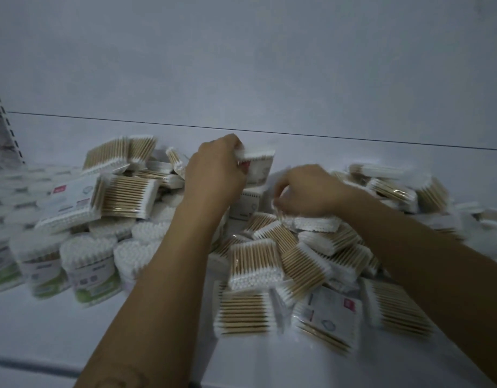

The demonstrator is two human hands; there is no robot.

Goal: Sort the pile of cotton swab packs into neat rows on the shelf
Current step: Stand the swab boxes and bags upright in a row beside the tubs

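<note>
Our left hand (216, 172) grips an upright pack (259, 161) towards the back of the shelf (381, 155), long axis left to right. Our right hand (309, 191), just beside it, curls its fingers (279, 205) round a flat pack (320, 222) atop the pile (269, 264), directly beneath them.

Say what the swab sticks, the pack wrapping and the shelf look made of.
Tan sticks in the flat rectangular swab pack: probably wood or bamboo, matte, straw-coloured. Its wrapping: clear glossy plastic film, judging by the sheen. White shelf: smooth, likely painted metal; unclear.
</note>
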